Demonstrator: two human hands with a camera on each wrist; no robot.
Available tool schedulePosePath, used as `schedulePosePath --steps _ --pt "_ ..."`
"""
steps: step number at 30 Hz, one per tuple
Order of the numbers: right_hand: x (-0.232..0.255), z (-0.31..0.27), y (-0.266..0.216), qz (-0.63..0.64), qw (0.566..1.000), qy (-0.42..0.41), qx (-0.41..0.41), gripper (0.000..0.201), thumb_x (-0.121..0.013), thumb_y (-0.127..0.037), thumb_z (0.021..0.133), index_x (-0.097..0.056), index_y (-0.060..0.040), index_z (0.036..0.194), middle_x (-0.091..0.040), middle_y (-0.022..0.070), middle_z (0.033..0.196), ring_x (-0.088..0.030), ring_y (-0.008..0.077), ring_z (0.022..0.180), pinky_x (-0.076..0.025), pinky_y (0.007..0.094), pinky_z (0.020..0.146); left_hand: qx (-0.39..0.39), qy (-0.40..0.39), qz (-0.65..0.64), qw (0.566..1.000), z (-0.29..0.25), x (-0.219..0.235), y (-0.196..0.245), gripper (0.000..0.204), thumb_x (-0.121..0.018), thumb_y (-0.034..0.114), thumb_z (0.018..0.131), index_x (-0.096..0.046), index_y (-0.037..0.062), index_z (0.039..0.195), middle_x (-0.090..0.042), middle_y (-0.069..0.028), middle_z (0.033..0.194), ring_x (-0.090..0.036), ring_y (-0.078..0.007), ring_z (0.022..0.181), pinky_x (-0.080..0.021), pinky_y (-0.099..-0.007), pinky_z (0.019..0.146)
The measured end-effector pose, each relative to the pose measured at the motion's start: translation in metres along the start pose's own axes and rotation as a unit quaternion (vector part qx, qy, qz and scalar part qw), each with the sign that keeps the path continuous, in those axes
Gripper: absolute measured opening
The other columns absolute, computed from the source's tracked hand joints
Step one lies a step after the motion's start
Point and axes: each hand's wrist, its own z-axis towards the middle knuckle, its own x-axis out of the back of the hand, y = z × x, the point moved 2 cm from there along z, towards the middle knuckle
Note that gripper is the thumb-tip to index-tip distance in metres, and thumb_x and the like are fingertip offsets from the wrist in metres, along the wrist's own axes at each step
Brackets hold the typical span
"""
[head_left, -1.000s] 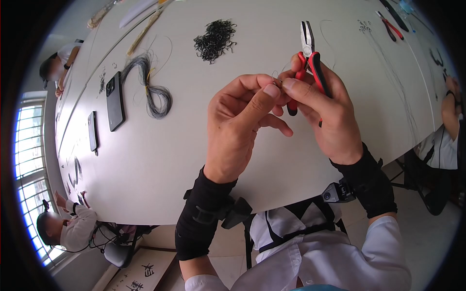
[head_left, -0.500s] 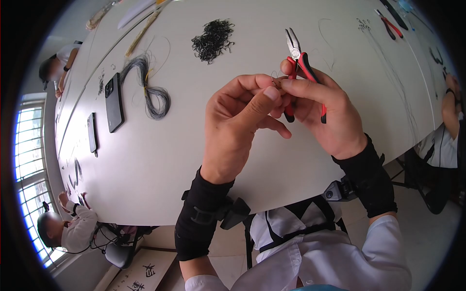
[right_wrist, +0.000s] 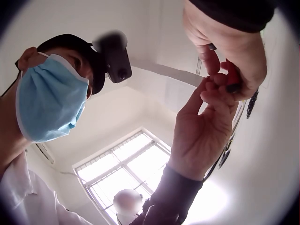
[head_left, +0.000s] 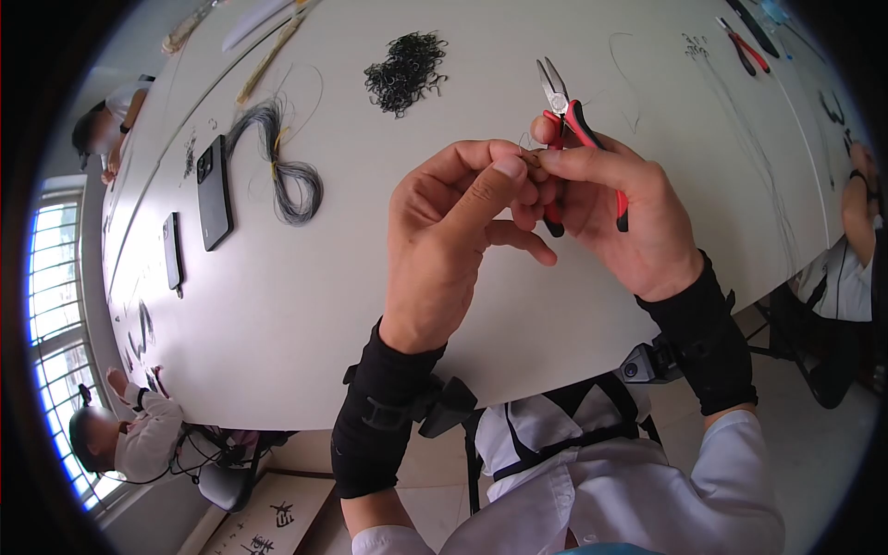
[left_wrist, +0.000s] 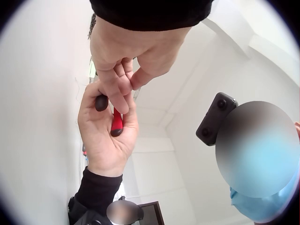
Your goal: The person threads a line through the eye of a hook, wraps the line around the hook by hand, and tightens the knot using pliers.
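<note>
Right where your fingertips meet, over the bench, there's a thin strand looping up, fine enough that I can't tell what's at its base. Both hands are about equally near it. Your left hand has it pinched between thumb and index finger, coming in from the left. Your right hand comes in from the other side, thumb right at the pinch, fingers wrapped around the red-handled pliers. Can't tell if that thumb grips the strand too.

Your pliers run lengthwise away from you, nose leaning a bit left, tips slightly parted. That nose sits past the pinch and just right of it, pointing away from the strand, and one handle is right behind your fingertips, so it's pretty crowded in there.

Farther out, you've got a pile of black hooks beyond your hands and a bit left, then a tied hank of line and a dark phone farther left. Second pliers are way off at far right, well apart from your hands.
</note>
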Motion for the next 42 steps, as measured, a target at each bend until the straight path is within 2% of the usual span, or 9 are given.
schedulePosePath --steps 9,18,24,33,36,39,42 --pt "0.0014 -0.0008 -0.0003 0.014 0.999 0.010 -0.035 0.015 -0.068 -0.019 0.092 -0.065 -0.0071 0.101 -0.066 0.0022 0.085 -0.063 0.0122 0.080 -0.048 0.0269 0.077 0.015 -0.002 0.008 1.000 -0.0009 -0.0004 0.0024 0.023 -0.060 0.015 0.101 -0.065 -0.0070 0.107 -0.066 -0.0123 0.090 -0.064 -0.0162 0.076 -0.064 -0.0367 0.060" --pt "0.0002 -0.0012 0.0012 0.021 0.999 0.023 -0.033 0.015 -0.068 -0.020 0.092 -0.065 -0.0082 0.101 -0.066 0.0013 0.085 -0.062 0.0117 0.079 -0.047 0.0263 0.076 0.008 0.033 0.030 0.999 -0.0012 -0.0041 0.0020 0.018 -0.067 0.011 0.097 -0.066 -0.0058 0.104 -0.069 -0.0114 0.087 -0.065 -0.0130 0.072 -0.062 -0.0328 0.059" --pt "0.0001 -0.0005 0.0024 0.001 0.999 0.020 -0.037 0.013 -0.068 -0.019 0.092 -0.065 -0.0088 0.099 -0.065 0.0002 0.084 -0.061 0.0110 0.078 -0.044 0.0253 0.072 0.014 0.039 0.044 0.998 -0.0014 -0.0030 0.0025 0.019 -0.067 0.013 0.098 -0.066 -0.0061 0.103 -0.069 -0.0104 0.084 -0.064 -0.0129 0.070 -0.059 -0.0307 0.056" --pt "-0.0016 -0.0009 0.0022 -0.011 1.000 0.012 -0.021 0.016 -0.065 -0.018 0.095 -0.062 -0.0053 0.105 -0.065 0.0024 0.090 -0.064 0.0124 0.081 -0.049 0.0276 0.077 0.017 0.039 0.051 0.998 -0.0016 -0.0022 0.0017 0.019 -0.066 0.013 0.098 -0.065 -0.0062 0.102 -0.068 -0.0105 0.085 -0.064 -0.0132 0.070 -0.059 -0.0306 0.056" --pt "-0.0063 -0.0027 -0.0001 -0.027 1.000 -0.002 -0.013 0.015 -0.063 -0.017 0.097 -0.061 -0.0044 0.104 -0.064 0.0028 0.090 -0.063 0.0123 0.080 -0.049 0.0278 0.076 0.014 0.036 0.080 0.996 -0.0025 -0.0036 0.0010 0.015 -0.058 0.014 0.102 -0.064 -0.0007 0.102 -0.065 -0.0100 0.087 -0.061 -0.0118 0.072 -0.060 -0.0306 0.056" --pt "-0.0053 -0.0027 0.0002 -0.040 0.999 0.003 -0.014 0.013 -0.062 -0.017 0.097 -0.061 -0.0044 0.101 -0.064 0.0032 0.089 -0.064 0.0129 0.080 -0.049 0.0278 0.075 0.016 0.034 0.044 0.998 -0.0016 -0.0013 0.0003 0.019 -0.065 0.013 0.097 -0.065 -0.0059 0.102 -0.067 -0.0110 0.086 -0.064 -0.0137 0.072 -0.061 -0.0325 0.057" --pt "-0.0059 -0.0027 0.0007 -0.040 0.999 0.005 -0.011 0.012 -0.061 -0.016 0.097 -0.060 -0.0044 0.100 -0.064 0.0033 0.089 -0.064 0.0132 0.080 -0.049 0.0275 0.074 0.016 0.036 0.044 0.998 -0.0015 -0.0007 -0.0005 0.019 -0.065 0.013 0.097 -0.065 -0.0058 0.102 -0.067 -0.0110 0.086 -0.065 -0.0138 0.072 -0.062 -0.0335 0.057"
